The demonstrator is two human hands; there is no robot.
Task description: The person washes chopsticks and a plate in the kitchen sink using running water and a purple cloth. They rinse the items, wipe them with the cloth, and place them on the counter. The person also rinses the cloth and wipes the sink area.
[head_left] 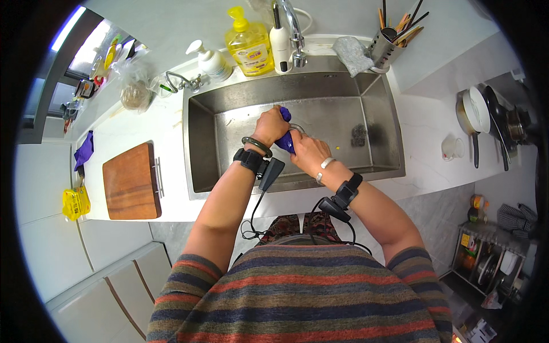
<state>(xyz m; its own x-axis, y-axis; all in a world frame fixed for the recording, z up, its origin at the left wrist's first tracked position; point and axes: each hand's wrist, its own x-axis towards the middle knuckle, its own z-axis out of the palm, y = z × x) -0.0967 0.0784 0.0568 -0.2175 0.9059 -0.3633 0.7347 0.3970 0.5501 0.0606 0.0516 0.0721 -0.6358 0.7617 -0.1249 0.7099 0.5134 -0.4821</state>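
Observation:
Both my hands are over the middle of the steel sink (206, 114), gripping a twisted purple cloth (284, 141). My left hand (270, 126) holds its upper end in a fist. My right hand (309, 153) clasps the lower end, just right of the left. The cloth is mostly hidden between my fingers. The sink drain sits behind my hands and is partly covered. Each wrist carries a black strap with a cable, plus a bracelet.
A dark scouring pad (358, 135) lies in the sink at right. Behind the sink stand a faucet (294, 31), yellow soap bottle (249, 43), white pump bottle (210, 59), grey rag (351, 54) and utensil holder (384, 47). A wooden cutting board (130, 182) lies left; pans (477, 114) right.

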